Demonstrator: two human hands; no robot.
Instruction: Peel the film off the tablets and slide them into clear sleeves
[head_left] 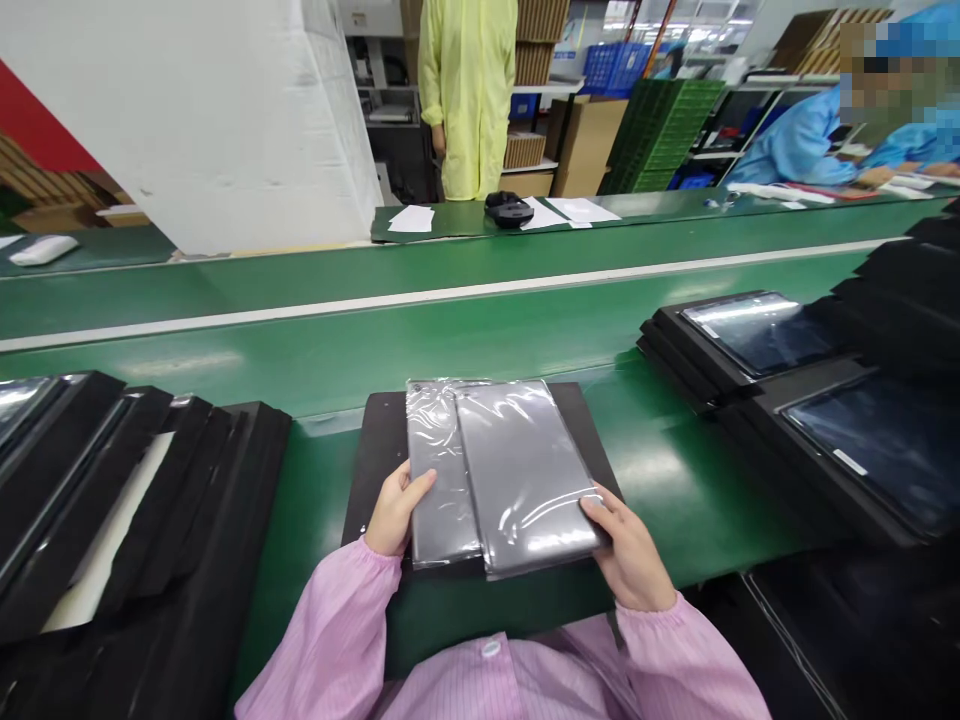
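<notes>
Two grey tablets in clear plastic film overlap in front of me, backs facing up. My left hand [399, 508] grips the left tablet [442, 500] by its outer edge, thumb on top. My right hand [626, 548] pinches the lower right edge of the right tablet [525, 470], which lies partly over the other one. Beneath both is a black foam mat [379, 445] on the green table. Fingers under the tablets are hidden.
Black foam trays [255, 440] with slots stand at left. At right, stacked black trays [690, 370] carry tablets with dark glass screens [885, 440]. A green conveyor belt [360, 345] runs across. Beyond it are papers [411, 219], a person in yellow [472, 100] and people in blue [795, 140].
</notes>
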